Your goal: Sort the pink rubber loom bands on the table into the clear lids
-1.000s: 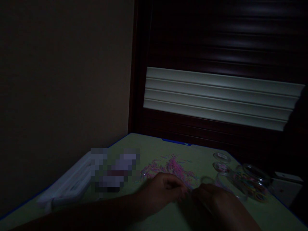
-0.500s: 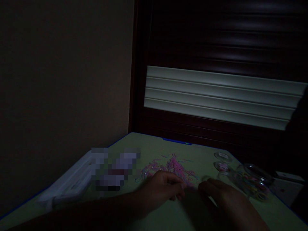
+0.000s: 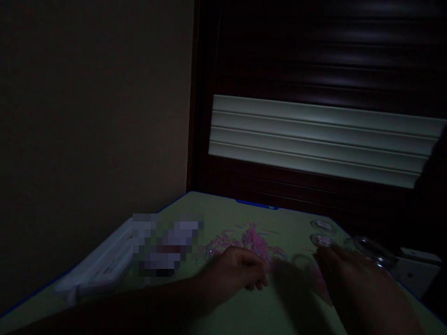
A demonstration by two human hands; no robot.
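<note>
A loose pile of small pink and pale rubber bands [image 3: 254,239] lies on the table top. My left hand [image 3: 239,272] rests at the near side of the pile, its fingers curled together; anything between them is hidden. Off to the right, my right hand [image 3: 359,277] hovers with fingers drawn together and pointing down, over a clear container with pink contents [image 3: 318,279]. Whether those fingertips hold anything cannot be made out. Behind that hand, a round clear jar [image 3: 375,249] shows mostly its rim.
Two round clear lids or dishes, a labelled one [image 3: 323,227] and one with a pinkish middle [image 3: 321,240], lie at the right. A white box [image 3: 417,265] stands beyond the table edge. A white slotted tray [image 3: 101,265] and a pixelated patch are on the left.
My right hand has moved right, away from my left hand, and now covers much of the jar of coloured bands. My left hand has hardly moved.
</note>
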